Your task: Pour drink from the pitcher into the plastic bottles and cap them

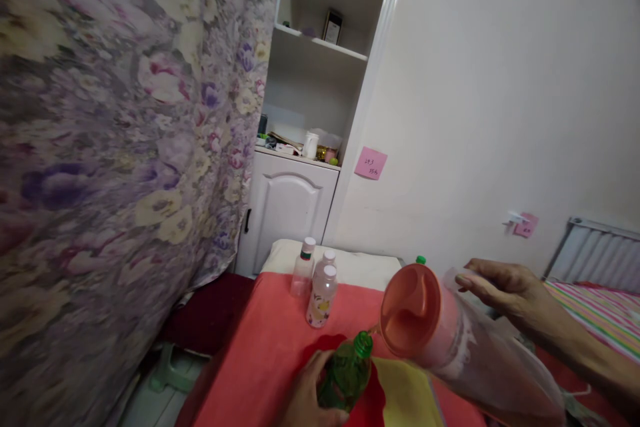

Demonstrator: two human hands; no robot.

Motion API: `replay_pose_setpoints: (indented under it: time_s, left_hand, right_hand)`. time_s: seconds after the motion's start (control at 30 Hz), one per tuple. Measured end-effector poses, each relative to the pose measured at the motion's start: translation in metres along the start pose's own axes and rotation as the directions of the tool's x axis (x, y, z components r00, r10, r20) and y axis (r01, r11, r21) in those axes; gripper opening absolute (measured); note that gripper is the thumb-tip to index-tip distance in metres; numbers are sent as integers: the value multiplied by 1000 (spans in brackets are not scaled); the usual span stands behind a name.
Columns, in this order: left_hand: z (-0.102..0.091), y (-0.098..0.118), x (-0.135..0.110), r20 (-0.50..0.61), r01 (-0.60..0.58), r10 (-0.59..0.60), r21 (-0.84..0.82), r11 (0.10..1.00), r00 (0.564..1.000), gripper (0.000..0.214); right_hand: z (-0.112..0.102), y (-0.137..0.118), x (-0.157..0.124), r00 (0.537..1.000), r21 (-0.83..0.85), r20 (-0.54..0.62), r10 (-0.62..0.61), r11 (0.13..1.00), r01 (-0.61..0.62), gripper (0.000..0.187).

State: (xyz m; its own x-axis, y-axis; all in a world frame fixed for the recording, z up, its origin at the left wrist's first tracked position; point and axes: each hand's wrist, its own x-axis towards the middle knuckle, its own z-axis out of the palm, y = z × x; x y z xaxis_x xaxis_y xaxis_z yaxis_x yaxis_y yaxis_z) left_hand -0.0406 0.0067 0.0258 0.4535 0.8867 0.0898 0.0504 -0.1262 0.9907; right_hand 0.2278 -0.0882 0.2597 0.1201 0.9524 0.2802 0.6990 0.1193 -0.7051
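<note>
My left hand (315,390) is wrapped round a green plastic bottle (347,373), uncapped and leaning slightly right. Fingers of my right hand (505,287) close on the upper side of a clear plastic pitcher (475,347) with an orange rim and inside. Tilted far over to the left, the pitcher has its spout close beside the bottle's mouth, and a little liquid seems to show between them. Three capped bottles stand together farther back: a clear one with a red and green neck band (303,270) and two with white caps, the front one with a fruit label (321,300).
A red cloth (240,353) covers the table, with a yellow cloth (405,390) near the front. A green cap (421,259) shows behind the pitcher. Flowered curtain (125,147) hangs left, a white cabinet (295,203) stands behind, and a striped bed (595,307) is right.
</note>
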Motion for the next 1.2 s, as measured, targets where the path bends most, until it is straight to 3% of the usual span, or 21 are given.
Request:
replay_pose_setpoints:
  time_s: [1.2]
  left_hand:
    - [2, -1, 0, 6, -3, 3, 9, 1000, 1000, 73]
  right_hand:
    - [-2, 2, 2, 1000, -62, 23, -6, 998, 7, 49]
